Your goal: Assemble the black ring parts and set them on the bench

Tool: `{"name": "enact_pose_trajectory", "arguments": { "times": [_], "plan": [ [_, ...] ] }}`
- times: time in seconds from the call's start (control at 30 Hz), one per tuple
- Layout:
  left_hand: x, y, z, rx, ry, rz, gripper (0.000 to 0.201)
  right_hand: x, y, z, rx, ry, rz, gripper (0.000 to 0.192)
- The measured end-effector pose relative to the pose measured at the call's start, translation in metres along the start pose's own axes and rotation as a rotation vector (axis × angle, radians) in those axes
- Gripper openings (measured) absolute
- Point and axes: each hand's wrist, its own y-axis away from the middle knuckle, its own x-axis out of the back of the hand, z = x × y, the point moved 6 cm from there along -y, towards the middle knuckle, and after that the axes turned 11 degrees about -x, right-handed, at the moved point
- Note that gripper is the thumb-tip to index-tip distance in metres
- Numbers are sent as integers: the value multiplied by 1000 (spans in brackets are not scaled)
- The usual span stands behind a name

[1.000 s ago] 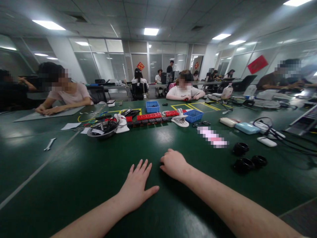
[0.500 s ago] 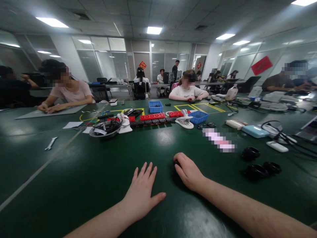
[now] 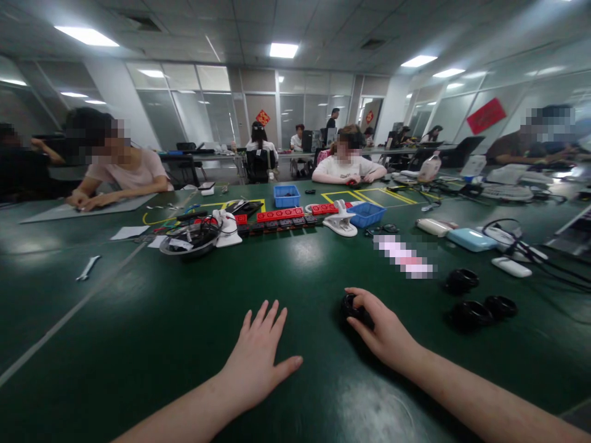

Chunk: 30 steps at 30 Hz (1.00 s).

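1. The left hand (image 3: pixel 261 357) lay flat on the table (image 3: pixel 138 320), left of the right hand (image 3: pixel 383 329)
2. The right hand cupped a small round part (image 3: pixel 351 304)
3. Three similar rings (image 3: pixel 475 301) sat further right, the power strips (image 3: pixel 281 220) behind

red wall signs (image 3: pixel 486 115) too blurred, no readable text

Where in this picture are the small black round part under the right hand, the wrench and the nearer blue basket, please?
small black round part (image 3: pixel 351 304), head view, on its visible top left of the fingers.
wrench (image 3: pixel 87 268), head view, on the middle of its shaft.
nearer blue basket (image 3: pixel 368 215), head view, on its front wall.
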Motion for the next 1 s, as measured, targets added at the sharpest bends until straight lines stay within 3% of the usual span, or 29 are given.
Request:
{"name": "enact_pose_trajectory", "arguments": {
  "times": [0.1,0.17,0.33,0.5,0.7,1.0],
  "plan": [
    [-1,0,-1,-15,-6,19,78,-6,2,-11,10,-24,-36,36],
    [-1,0,-1,-23,-17,36,78,-15,-1,-25,52,-68,-115,43],
    [2,1,4,-16,-51,44,76,-45,-30,-60,126,-146,-211,46],
    [8,2,17,-43,-100,23,68,-80,-76,-80,142,-137,-198,43],
    [8,2,16,-52,-76,38,67,-119,-117,-94,144,-107,-161,44],
    [4,0,13,-62,-57,40,68,-141,-145,-98,134,-47,-141,44]
  ]
}}
